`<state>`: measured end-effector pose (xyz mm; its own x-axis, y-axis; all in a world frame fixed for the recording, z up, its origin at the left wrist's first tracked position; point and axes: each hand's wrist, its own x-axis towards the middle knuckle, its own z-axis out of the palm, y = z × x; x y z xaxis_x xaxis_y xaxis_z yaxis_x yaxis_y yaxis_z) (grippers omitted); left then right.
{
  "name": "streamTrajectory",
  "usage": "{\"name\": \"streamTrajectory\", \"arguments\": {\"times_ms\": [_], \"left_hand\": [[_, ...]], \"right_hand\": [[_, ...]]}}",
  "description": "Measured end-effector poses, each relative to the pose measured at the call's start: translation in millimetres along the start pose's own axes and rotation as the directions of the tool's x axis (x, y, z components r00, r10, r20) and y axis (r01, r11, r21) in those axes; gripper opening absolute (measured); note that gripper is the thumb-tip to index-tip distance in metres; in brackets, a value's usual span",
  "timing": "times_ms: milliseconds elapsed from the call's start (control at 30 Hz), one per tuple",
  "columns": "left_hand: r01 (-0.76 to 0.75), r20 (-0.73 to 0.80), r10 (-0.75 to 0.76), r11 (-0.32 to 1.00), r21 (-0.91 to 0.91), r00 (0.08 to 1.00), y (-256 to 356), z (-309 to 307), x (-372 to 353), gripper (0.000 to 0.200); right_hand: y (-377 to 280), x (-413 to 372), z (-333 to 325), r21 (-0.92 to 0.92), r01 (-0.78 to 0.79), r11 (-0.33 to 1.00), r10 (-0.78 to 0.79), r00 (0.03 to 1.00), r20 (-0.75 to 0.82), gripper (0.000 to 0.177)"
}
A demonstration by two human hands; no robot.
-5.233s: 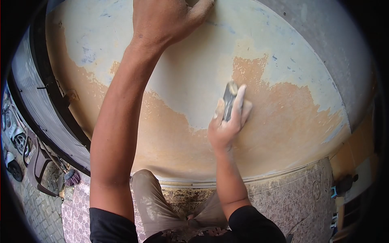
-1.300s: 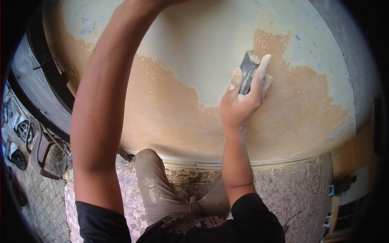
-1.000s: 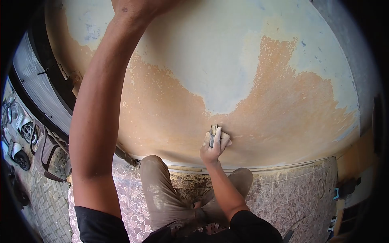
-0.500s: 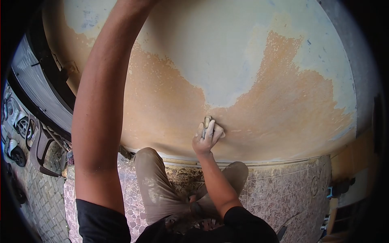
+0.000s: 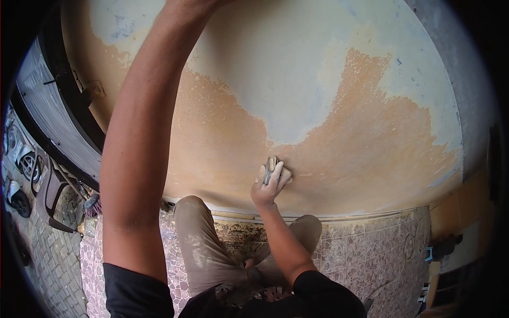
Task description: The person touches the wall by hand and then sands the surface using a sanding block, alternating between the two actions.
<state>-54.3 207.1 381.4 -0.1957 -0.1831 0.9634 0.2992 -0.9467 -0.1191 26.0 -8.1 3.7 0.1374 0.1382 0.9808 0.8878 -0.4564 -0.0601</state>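
The right hand (image 5: 269, 186), its fingers coated in pale dust, is curled closed around a small block (image 5: 272, 163) with dark sides and a light-coloured end, held against the lower middle of a broad, smoothly curved panel (image 5: 222, 153). Of the left hand (image 5: 204, 2), only the part beside the wrist shows at the upper edge; its fingers lie out of view, so its opening and any hold cannot be determined. The panel bears a pale grey-green layer (image 5: 286, 79) above, flecked with blue, which meets a matt orange-tan area (image 5: 387, 132) along a ragged, speckled boundary. To the left, a black curved frame (image 5: 69, 98) borders a greyish ribbed sheet (image 5: 50, 100). Below the panel are dust-smeared, brownish trousers (image 5: 199, 241) and black sleeves (image 5: 135, 289), over a floor (image 5: 366, 254) patterned with irregular pinkish-brown stone shapes. At the far left, a brown chair (image 5: 49, 199) with a woven-looking surface and a purplish-bristled broom (image 5: 93, 205) stand near motorcycles (image 5: 26, 161) and grey block paving (image 5: 53, 254).
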Motion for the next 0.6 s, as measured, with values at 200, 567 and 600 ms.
{"name": "streamTrajectory", "arguments": {"times_ms": [200,567,600], "left_hand": [[0.03,0.032,-0.03,1.0,0.003,0.999,-1,1,1,0.048],[-0.002,-0.024,0.003,0.998,0.055,1.0,-1,4,4,0.046],[0.011,-0.012,-0.01,0.999,0.04,1.0,0,4,3,0.046]], "right_hand": [[-32,154,-17,0.149,-0.185,0.971,0.188,0.982,-0.005,0.062],[-13,-9,9,0.118,-0.055,0.991,0.047,0.996,0.071,0.055],[-18,22,2,0.153,-0.065,0.986,0.058,0.997,0.05,0.056]]}}
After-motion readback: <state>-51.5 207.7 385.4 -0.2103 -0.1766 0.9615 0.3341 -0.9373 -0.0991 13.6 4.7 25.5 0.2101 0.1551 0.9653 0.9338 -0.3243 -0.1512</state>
